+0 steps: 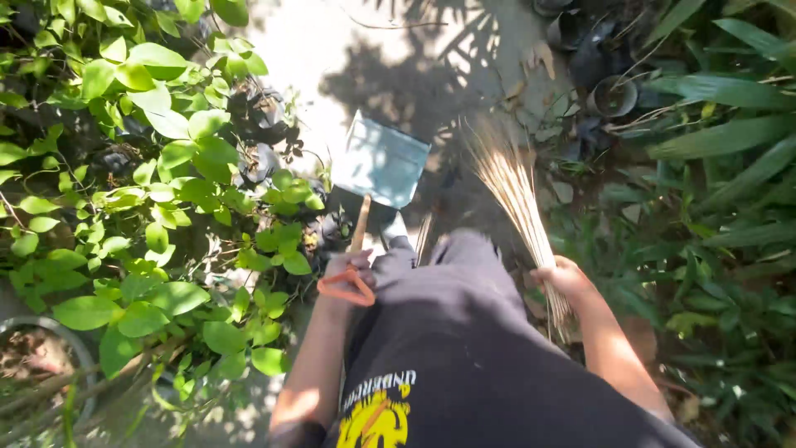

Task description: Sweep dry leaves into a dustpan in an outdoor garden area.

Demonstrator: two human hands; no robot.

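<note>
left hand point(347, 270): your fingers are clenched round the wooden handle of the dustpan point(380, 159), low on the stick, just above its orange triangular end loop.
dustpan: pale blue-grey pan, held out ahead of you at centre, pan end far, over the concrete path point(315, 50); can't tell if it touches the ground.
right hand point(564, 275): your fingers are wrapped round the stick broom point(512, 195), gripping the bundle near its bound end.
stick broom: thin tan bristles fan out far and left from your fist, tips near the right edge of the dustpan, apart from it.
body: dark shirt and trousers fill the near centre.
left side: leafy green climber point(157, 166), round planter point(50, 332) at near left.
right side: long-leaf plants point(721, 141); black pots point(613, 95) at far right.
</note>
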